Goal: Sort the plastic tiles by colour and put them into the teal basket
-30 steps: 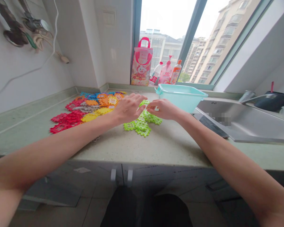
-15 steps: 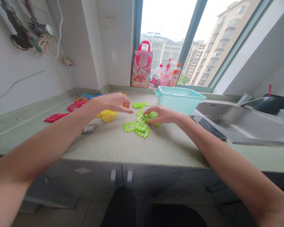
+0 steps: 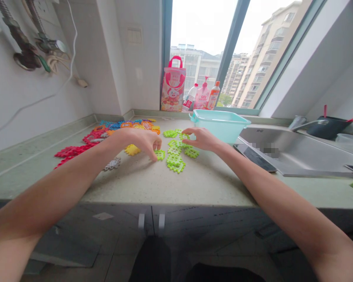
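My left hand (image 3: 145, 141) is closed, its fingertips pinching the left edge of a light green gear-edged building tile (image 3: 160, 155) low over the counter. To the right, my right hand (image 3: 204, 139) curls its thumb and fingers around another light green tile (image 3: 184, 136). Between and below the hands lies a loose group of green tiles (image 3: 175, 161), some overlapping. One more green tile (image 3: 191, 152) rests just under my right hand. Yellow tiles (image 3: 132, 149) sit left of my left hand, partly hidden by it.
Red tiles (image 3: 69, 151), a grey tile (image 3: 113, 163), blue tiles (image 3: 115, 125) and orange tiles (image 3: 147, 125) lie on the left. A turquoise tub (image 3: 220, 125) stands behind my right hand, beside a dark flat device (image 3: 254, 157) and the sink (image 3: 306, 156). Bottles (image 3: 202, 96) line the windowsill.
My left hand has come down and forward onto a green tile at the group's left side. My right hand has moved slightly back with a green tile at its fingertips.
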The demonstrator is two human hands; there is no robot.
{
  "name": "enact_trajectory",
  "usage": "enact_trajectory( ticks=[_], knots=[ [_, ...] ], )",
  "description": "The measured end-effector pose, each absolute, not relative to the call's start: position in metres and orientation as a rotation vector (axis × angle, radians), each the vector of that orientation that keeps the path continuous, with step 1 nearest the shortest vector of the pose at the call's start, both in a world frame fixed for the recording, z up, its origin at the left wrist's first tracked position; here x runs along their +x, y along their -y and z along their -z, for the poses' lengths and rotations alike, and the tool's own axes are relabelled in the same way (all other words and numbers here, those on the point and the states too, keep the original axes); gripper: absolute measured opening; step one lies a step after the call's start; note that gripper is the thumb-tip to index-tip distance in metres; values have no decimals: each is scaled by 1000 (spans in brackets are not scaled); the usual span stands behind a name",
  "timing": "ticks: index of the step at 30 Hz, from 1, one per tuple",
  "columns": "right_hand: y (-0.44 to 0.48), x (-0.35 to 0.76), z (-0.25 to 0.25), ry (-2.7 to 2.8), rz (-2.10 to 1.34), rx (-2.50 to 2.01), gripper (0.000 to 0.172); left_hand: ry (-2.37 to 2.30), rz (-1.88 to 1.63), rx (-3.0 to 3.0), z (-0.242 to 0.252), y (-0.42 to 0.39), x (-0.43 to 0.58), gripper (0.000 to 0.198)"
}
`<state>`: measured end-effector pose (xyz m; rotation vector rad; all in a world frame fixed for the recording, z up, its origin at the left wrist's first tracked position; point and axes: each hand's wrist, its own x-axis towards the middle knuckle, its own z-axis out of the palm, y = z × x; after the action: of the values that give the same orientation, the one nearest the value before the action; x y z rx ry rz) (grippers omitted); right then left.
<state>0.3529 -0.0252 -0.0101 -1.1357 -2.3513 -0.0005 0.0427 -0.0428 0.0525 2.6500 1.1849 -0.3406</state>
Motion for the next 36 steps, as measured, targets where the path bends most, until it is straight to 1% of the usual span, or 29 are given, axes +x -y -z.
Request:
enact_trajectory(
  ticks=[5,8,11,19,25,30,33,36],
  knots=[
    [22,350,20,2407,-226,-1151,37,-1038,-21,2598,-46,45,50,63],
    [23,349,20,2432,-263,-1130,37,-887,-123,2561,-34,51,63,63],
    [23,350,18,2462,-252,-1113,36,-845,-92,2577,-24,53,71,64],
    [23,351,17,2467,-245,-1121,46,-803,-75,2613,-20,50,71,57],
    [26,349,16,2461,-185,-1144,46,-789,-60,2654,-21,55,73,60],
    [26,351,11,2395,-47,-1282,45,-792,-8,2668,-25,59,73,60],
    [28,353,7,2439,-37,-1425,43,-810,-2,2667,-26,60,74,59],
    [29,354,5,2463,-40,-1475,43,-806,-34,2670,-25,61,75,60]
  ],
)
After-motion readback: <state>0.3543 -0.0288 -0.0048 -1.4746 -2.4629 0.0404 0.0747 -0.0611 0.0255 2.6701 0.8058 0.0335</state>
